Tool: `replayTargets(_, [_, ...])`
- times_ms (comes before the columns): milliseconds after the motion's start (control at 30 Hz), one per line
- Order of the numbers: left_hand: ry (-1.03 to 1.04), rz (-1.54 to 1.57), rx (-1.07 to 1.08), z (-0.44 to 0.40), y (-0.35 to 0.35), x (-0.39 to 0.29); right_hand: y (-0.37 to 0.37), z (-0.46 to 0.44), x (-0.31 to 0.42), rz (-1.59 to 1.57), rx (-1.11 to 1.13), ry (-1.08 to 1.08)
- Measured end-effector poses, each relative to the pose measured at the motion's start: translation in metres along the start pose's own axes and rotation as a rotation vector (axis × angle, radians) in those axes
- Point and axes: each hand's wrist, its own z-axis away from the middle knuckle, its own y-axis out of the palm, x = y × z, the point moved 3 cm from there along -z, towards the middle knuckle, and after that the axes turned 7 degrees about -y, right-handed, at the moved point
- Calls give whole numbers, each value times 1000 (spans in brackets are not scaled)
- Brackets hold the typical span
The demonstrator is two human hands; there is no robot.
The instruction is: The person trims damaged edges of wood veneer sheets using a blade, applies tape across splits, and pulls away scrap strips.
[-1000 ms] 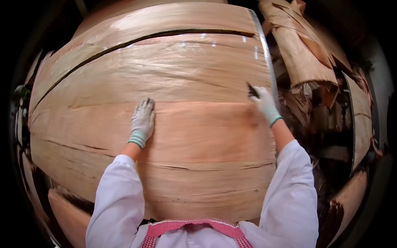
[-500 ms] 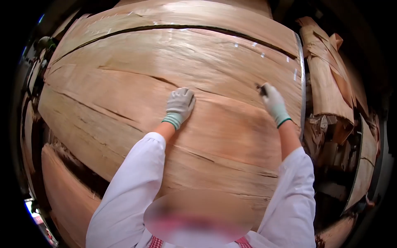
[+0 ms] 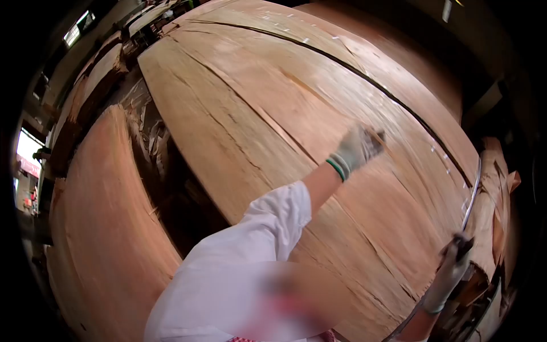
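My gloved left hand (image 3: 360, 148) is over the middle of a large wood veneer sheet (image 3: 256, 91), its fingers curled and blurred by motion beside a narrow strip edge. Whether anything is between those fingers is too blurred to tell. At the lower right, by the sheet's metal-lined edge (image 3: 472, 199), my gloved right hand (image 3: 453, 265) is closed on a small dark tool (image 3: 462, 245). A long dark gap (image 3: 364, 74) runs across the upper part of the veneer, with thinner cracks below it.
Another veneer stack (image 3: 102, 194) stands at the left, across a dark gap holding torn scraps (image 3: 156, 139). Rolled veneer (image 3: 491, 211) lies beyond the right edge. More stacked wood (image 3: 94, 85) is at the upper left, and a bright opening (image 3: 27, 151) shows at far left.
The view has swung left and tilted. My left hand has moved away from my body across the veneer; my right hand, still holding the dark tool, has come to the sheet's right edge.
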Motion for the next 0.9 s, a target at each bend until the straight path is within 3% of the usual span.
replayTargets(67, [126,224,78,38,6,-81,23,43,3,36,27,-20])
replayTargets(100, [158,241,169,56,6,-118,37,61,-2,-23,61,-6])
replayTargets(133, [239,189,122,81,10,-153,64,81,16,-114,93,58])
replayTargets(167, [298,50,45,103,15,-189,93,100,28,-159,177,75])
replayTargets(200, [375,-80,125,125,18,-225,125,117,44,-91,225,179])
replayTargets(300, [608,-593,95,187,16,-375,235,148,106,-214,447,137])
replayTargets(367, [891,-890,138,269,30,-487,297,164,145,-303,445,103])
replayTargets(433, [1160,-1131,-4,379,42,-565,348,172,158,-292,485,28])
replayTargets(500, [1241,-1115,-143,462,29,-626,389,178,184,-246,536,-24])
replayTargets(567, [1299,-1264,-376,524,9,-640,422,180,200,-236,616,-61])
replayTargets(667, [871,-1423,-474,561,-79,-685,467,176,218,-228,674,-171])
replayTargets(767, [408,-1594,-596,570,-129,-666,521,164,212,-194,717,-248])
replayTargets(833, [267,-1620,-584,551,-166,-660,557,153,205,-210,742,-274])
replayTargets(900, [126,-1656,-562,532,-168,-639,593,135,209,-202,772,-46])
